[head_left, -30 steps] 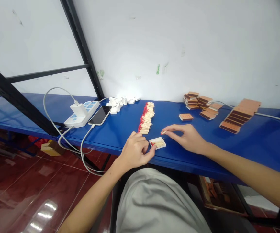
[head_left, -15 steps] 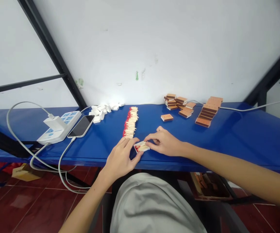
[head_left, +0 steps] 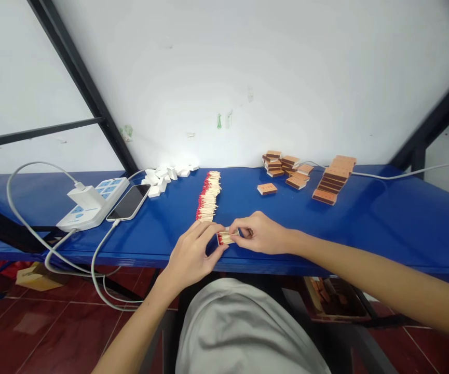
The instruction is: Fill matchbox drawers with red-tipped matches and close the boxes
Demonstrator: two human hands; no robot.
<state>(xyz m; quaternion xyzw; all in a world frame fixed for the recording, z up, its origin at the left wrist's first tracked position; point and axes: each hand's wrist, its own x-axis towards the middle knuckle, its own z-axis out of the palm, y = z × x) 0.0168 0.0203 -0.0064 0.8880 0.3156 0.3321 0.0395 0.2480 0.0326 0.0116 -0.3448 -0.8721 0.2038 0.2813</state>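
Note:
A small white matchbox tray (head_left: 223,244) lies near the table's front edge, with red-headed matches (head_left: 225,238) lying lengthwise in it, heads to the left. My left hand (head_left: 193,251) is closed on the tray, thumb on the near side and fingers on the far side. At the tray's right end, my right hand (head_left: 262,234) pinches thumb and forefinger at the pale ends of the matches; the fingertips partly hide them. Just beyond my left hand, a long row of loose matches (head_left: 209,195) runs back toward the wall, red heads on the left.
White empty trays (head_left: 161,179) are heaped at the back left. Closed matchboxes (head_left: 274,165) are piled at the back, with one matchbox (head_left: 267,189) lying apart. Overlapping matchbox sleeves (head_left: 332,179) lie to the right. A phone (head_left: 130,202) and power strip (head_left: 92,208) with cables occupy the left.
My right hand has shifted slightly down and left over the tray, its fingers more curled. The matches in the tray lie straighter. My left hand keeps its hold.

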